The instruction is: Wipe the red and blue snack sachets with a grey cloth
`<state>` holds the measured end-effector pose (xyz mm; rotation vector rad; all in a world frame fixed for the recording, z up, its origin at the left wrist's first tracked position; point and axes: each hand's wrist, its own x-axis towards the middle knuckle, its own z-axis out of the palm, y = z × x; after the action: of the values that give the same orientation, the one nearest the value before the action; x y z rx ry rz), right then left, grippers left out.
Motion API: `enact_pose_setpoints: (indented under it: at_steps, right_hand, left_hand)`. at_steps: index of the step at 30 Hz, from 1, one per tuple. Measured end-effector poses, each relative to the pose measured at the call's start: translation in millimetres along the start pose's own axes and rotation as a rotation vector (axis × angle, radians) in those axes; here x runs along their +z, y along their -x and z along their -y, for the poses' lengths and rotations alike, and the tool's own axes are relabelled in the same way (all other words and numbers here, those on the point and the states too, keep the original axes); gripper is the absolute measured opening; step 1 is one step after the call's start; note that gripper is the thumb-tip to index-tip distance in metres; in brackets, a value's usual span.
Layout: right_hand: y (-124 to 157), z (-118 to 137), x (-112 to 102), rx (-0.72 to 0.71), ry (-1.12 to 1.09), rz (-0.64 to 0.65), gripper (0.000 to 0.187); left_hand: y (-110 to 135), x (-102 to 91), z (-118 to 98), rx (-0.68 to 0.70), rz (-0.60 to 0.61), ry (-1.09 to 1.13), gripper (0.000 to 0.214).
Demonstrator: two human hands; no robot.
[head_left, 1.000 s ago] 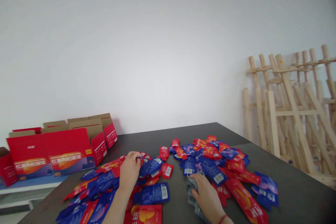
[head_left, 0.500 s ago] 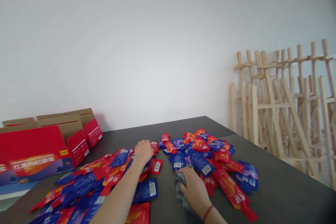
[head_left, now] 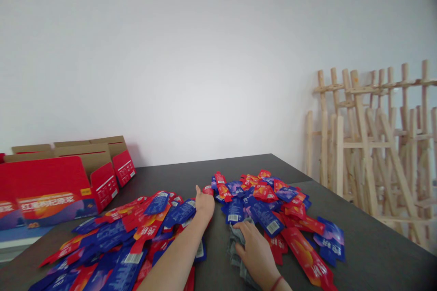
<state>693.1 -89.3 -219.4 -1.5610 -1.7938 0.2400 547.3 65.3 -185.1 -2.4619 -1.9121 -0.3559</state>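
Observation:
My left hand [head_left: 204, 204] reaches over the right edge of the left pile of red and blue sachets [head_left: 112, 236]. Its thumb sticks up, while the other fingers are hidden behind the hand. A small red sachet [head_left: 207, 189] lies just past it. With my right hand [head_left: 254, 248] I grip a crumpled grey cloth [head_left: 235, 241] against the table, fingers curled over it. Right in front of that hand begins the right pile of red and blue sachets [head_left: 254, 202]. A long red spouted sachet [head_left: 307, 254] lies to its right.
Open red cartons [head_left: 51, 177] with brown insides stand at the left, on or beside the dark table [head_left: 191, 168]. Wooden easels [head_left: 365, 145] lean together at the right, past the table's edge. A pale wall [head_left: 205, 54] rises behind.
My left hand has moved right, from over the left pile's far side toward the gap between the piles. My right hand stays on the cloth. The view has shifted slightly.

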Motion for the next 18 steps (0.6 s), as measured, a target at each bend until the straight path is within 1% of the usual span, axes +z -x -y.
enact_pose_setpoints:
  at_steps: [3,6,7,9,11,12,14,15,16,17,18]
  right_hand:
    - [0,-2,2,-0.003,-0.004,0.003,0.039]
    - [-2,-7,5,-0.003,-0.050,-0.001,0.038]
    - [-3,-10,6,-0.001,-0.078,-0.013,0.038]
    - [-4,-15,6,0.010,-0.145,-0.062,0.037]
    - [-5,-19,3,0.036,-0.211,-0.145,0.036]
    - [-5,-19,1,0.046,-0.234,-0.191,0.037]
    - [-4,-14,-3,0.026,-0.247,-0.254,0.039]
    - [-2,-9,-5,-0.015,-0.237,-0.249,0.041]
    - [-1,-4,-6,-0.077,-0.215,-0.213,0.044]
    - [1,3,-6,-0.150,-0.182,-0.150,0.046]
    - [3,9,-5,-0.218,-0.142,-0.074,0.047]
  left_hand:
    - [28,-4.1,-14,0.038,-0.085,-0.038,0.038]
    - [63,-13.2,-24,0.098,-0.184,0.010,0.037]
    - [76,-16.9,-26,0.091,-0.183,0.029,0.038]
    - [99,-23.6,-26,0.031,-0.125,0.081,0.035]
    - [117,-26.8,-22,-0.016,-0.031,0.223,0.031]
    - [123,-26.4,-18,-0.036,0.048,0.350,0.030]
    - [130,-21.3,-12,-0.094,0.274,0.669,0.032]
    - [131,-17.1,-9,-0.127,0.397,0.830,0.033]
    - [132,-12.4,-6,-0.155,0.503,0.968,0.034]
    - [131,-7.6,-3,-0.170,0.580,1.068,0.034]
    - [131,-3.1,-1,-0.166,0.625,1.128,0.032]
